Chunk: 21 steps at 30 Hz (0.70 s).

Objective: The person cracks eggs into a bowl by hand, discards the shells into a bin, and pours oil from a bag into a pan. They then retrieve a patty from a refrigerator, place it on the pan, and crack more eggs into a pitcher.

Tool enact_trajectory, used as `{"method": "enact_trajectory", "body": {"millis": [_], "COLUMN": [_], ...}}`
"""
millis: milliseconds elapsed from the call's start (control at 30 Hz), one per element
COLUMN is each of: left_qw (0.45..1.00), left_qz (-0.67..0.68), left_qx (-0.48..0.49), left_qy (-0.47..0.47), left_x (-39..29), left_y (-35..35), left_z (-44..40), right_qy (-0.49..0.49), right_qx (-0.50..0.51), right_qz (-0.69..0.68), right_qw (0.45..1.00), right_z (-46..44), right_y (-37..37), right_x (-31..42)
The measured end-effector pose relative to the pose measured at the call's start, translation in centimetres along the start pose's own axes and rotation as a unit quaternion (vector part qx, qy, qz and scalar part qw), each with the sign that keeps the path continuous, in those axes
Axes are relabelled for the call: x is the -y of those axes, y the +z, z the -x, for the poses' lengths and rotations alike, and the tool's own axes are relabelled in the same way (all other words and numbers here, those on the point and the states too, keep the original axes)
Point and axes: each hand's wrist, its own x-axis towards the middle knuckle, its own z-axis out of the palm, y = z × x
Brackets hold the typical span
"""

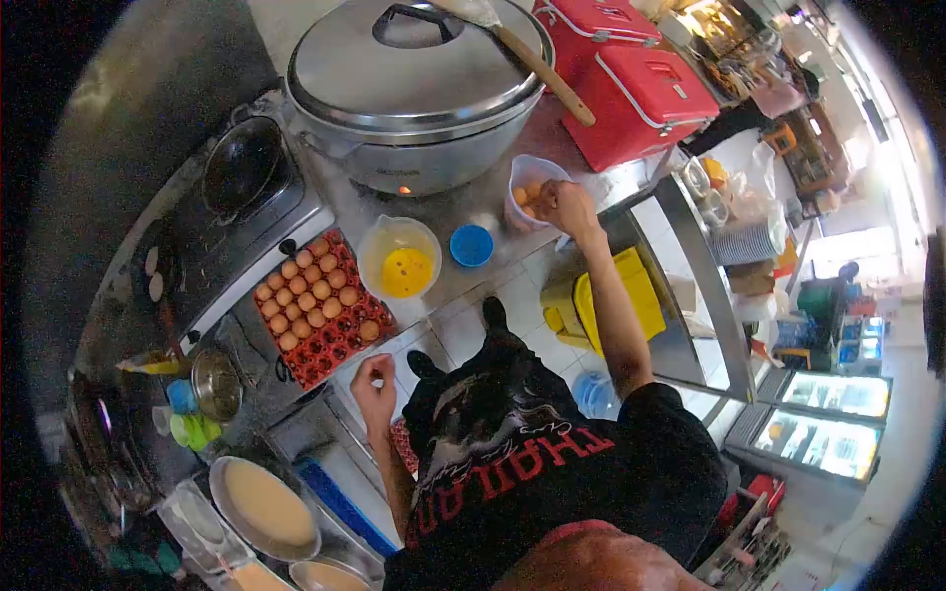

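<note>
My right hand (569, 211) reaches into a clear plastic jug (517, 202) that holds brown eggs or eggshells (529, 193). Its fingers are bent together, and what they grip is hidden. Near the lower corner of the egg tray, my left hand (374, 394) is curled closed; a small pale spot shows between its fingers, too small to name. Several brown eggs (321, 289) sit in the red egg tray (313, 369), whose near cups show no eggs. A whitish bowl (430, 243) beside it contains yellow yolks and liquid egg (406, 272). Between bowl and jug stands a small blue cup (472, 245).
A large lidded steel pot (414, 158) with a wooden-handled tool (542, 71) across it stands behind, beside red cooler boxes (636, 98). At left is a stove with a black wok (241, 169). A pan of beige liquid (266, 504) is lower left; a yellow bin (621, 300) stands below.
</note>
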Motion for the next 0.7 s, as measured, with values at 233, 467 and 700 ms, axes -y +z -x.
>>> {"method": "enact_trajectory", "body": {"millis": [233, 467, 700], "left_qw": [0.996, 0.991, 0.989], "left_qz": [0.037, 0.027, 0.019], "left_qx": [0.08, 0.113, 0.139], "left_qy": [0.016, 0.06, 0.054], "left_x": [-6.5, -12.9, -14.7], "left_y": [12.3, 22.5, 27.4], "left_z": [-0.4, -2.2, -3.1], "right_qy": [-0.167, -0.191, -0.261], "right_qx": [0.132, 0.2, 0.317], "right_qz": [0.133, 0.106, 0.154], "right_qw": [0.968, 0.955, 0.899], "right_z": [-6.4, -7.6, -8.1], "right_y": [8.3, 9.3, 9.1], "right_x": [-9.6, -10.5, -11.4]}}
